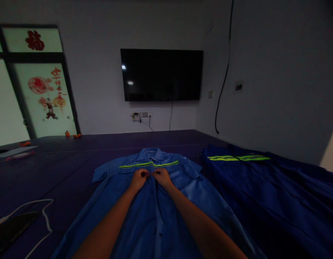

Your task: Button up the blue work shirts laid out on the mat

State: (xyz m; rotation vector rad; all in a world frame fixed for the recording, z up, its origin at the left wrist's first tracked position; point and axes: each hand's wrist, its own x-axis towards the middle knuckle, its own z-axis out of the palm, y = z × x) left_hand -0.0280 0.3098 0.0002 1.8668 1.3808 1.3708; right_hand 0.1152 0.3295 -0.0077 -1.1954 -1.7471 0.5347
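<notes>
A blue short-sleeved work shirt (193,190) lies face up in front of me, its collar at the far end and a yellow-green reflective stripe (166,164) across the chest. Just below that stripe, my left hand (139,178) pinches the left side of the front opening. My right hand (162,177) is closed on the facing edge, close beside the left. The fingertips nearly meet at the front placket (157,205), and whatever small part lies between them is hidden. Below the hands the placket runs down towards me.
A darker blue garment (244,187) with a reflective stripe lies to the right on the purple surface (72,162). At the lower left, a white cable (46,216) loops by a dark flat object (15,230). A television (162,75) hangs on the far wall.
</notes>
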